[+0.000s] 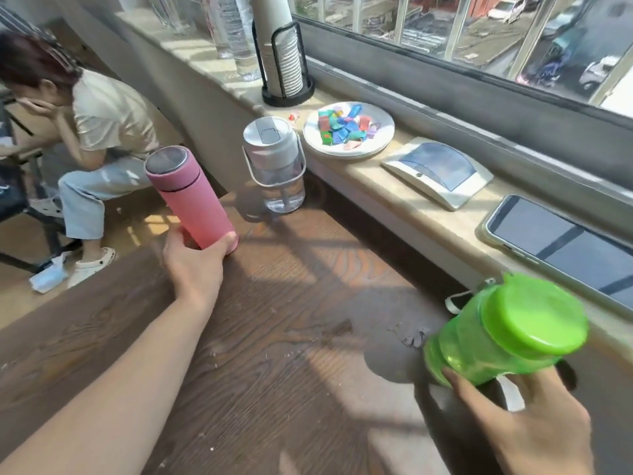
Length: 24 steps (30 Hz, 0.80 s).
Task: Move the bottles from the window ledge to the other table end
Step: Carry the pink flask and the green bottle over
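My left hand (197, 265) grips the base of a pink flask (186, 197), which tilts left near the far end of the wooden table (274, 354). Just beyond it, a clear bottle with a grey lid and handle (275, 162) stands upright on the table's far end, close to the ledge. My right hand (527, 419) holds a green translucent bottle with a green cap (503, 334) by its lower body, lifted above the table's right side next to the window ledge (394, 176).
On the ledge lie a white plate of coloured wrappers (349, 130), a white-and-blue flat device (438, 171), a phone (561, 245), a black rack of paper cups (286, 63) and clear bottles (239, 32) farther back. A seated person (89, 132) is at the left beyond the table.
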Each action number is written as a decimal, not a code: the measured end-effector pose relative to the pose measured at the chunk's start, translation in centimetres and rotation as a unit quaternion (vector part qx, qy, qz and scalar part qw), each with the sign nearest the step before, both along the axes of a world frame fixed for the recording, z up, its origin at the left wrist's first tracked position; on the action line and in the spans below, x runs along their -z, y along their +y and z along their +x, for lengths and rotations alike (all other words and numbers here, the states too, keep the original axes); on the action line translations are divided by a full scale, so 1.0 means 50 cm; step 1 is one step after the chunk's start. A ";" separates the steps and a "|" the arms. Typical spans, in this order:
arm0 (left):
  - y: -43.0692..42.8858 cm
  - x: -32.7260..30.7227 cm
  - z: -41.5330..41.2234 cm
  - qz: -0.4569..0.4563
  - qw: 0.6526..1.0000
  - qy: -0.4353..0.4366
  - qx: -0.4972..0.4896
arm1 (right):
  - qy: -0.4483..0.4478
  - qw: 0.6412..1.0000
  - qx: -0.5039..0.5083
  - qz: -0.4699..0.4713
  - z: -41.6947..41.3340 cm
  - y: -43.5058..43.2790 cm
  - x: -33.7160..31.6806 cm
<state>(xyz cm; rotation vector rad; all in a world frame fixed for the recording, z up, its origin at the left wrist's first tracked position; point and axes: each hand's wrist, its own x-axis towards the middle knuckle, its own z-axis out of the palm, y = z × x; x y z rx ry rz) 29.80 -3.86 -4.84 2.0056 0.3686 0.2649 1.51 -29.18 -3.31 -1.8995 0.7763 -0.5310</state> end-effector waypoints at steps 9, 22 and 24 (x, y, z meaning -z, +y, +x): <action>0.188 -0.027 -0.178 -0.030 0.999 0.004 -0.025 | 0.025 0.988 -0.142 -0.055 0.129 0.146 0.009; 0.643 -0.033 -0.564 -0.038 0.975 -0.007 -0.218 | -0.036 0.896 -0.442 -0.006 0.276 0.685 0.011; 0.666 -0.028 -0.606 -0.030 0.971 -0.004 -0.235 | -0.032 0.881 -0.473 0.005 0.280 0.754 0.005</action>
